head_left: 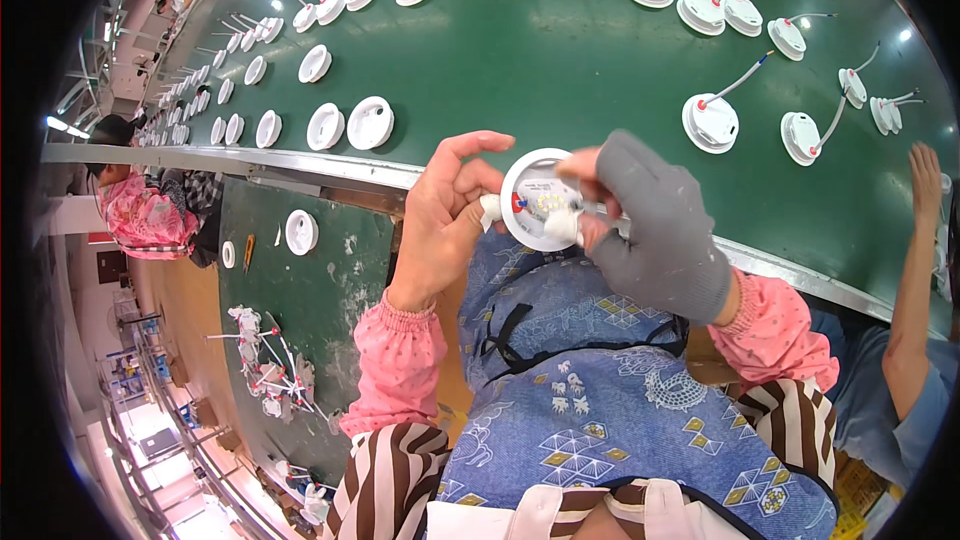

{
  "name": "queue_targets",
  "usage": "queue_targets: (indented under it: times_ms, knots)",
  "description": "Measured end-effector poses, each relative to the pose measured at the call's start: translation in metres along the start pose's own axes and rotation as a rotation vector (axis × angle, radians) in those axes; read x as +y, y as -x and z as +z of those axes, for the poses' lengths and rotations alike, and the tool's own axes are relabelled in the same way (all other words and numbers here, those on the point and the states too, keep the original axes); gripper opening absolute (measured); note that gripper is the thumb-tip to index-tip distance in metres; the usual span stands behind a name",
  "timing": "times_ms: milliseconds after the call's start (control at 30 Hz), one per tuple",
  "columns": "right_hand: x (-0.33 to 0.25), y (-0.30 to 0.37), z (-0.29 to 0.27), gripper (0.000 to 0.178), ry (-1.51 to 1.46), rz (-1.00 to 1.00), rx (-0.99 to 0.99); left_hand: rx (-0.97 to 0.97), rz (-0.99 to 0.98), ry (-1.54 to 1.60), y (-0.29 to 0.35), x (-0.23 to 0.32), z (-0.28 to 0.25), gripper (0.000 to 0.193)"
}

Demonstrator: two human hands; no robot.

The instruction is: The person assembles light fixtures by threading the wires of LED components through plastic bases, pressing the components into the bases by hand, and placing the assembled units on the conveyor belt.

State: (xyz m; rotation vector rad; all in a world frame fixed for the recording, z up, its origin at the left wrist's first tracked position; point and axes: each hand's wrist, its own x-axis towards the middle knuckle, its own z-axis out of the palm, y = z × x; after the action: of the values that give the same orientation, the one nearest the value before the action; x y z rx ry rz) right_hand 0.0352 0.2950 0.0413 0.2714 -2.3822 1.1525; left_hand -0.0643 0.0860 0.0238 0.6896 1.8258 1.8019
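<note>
My left hand (455,205) grips the left rim of a round white lamp housing (513,172), its thumb wrapped in white. Inside the housing lie a pale board with small yellowish squares and a red connector (518,202) with a bit of blue. My right hand (650,225), in a grey fingerless glove, is closed at the housing's right side. Its fingertips are blurred, and what they pinch is hidden. White wrapping covers its thumb too. Both hands are held above my lap, in front of the green conveyor belt (450,70).
Lamp housings with cables (712,122) stand along the belt; open ones (371,123) lie at left. A metal rail (770,258) edges the belt. On the left side table are a housing (301,232), an orange cutter (249,253) and wired parts (268,365). Another person's arm (912,270) reaches in at right.
</note>
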Motion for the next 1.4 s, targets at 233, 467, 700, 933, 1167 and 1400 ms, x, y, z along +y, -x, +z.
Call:
queue_targets:
  times_ms: [233, 467, 700, 933, 1167, 1400]
  knots:
    - [-0.009, -0.011, 0.001, 0.069, 0.156, -0.058, -0.149, 0.079, 0.006, -0.154, 0.014, 0.017, 0.016, 0.056]
    - [0.004, -0.009, 0.005, 0.062, -0.117, -0.030, -0.268, -0.010, 0.054, -0.388, 0.028, 0.021, 0.014, 0.026]
    - [0.010, -0.007, 0.006, 0.061, -0.450, 0.197, -0.376, -0.053, -0.008, -0.223, 0.040, 0.017, 0.004, 0.027]
    - [-0.003, -0.013, 0.010, 0.065, -0.819, 0.600, -0.483, -0.033, -0.054, -0.092, 0.049, 0.004, -0.001, 0.018]
    - [0.006, -0.013, 0.026, 0.068, -0.627, 0.343, -0.461, 0.022, -0.094, -0.095, 0.059, -0.001, -0.006, 0.018]
    - [-0.006, -0.013, 0.033, 0.075, -0.165, 0.058, -0.308, 0.080, 0.435, -0.875, 0.047, -0.002, -0.016, 0.017]
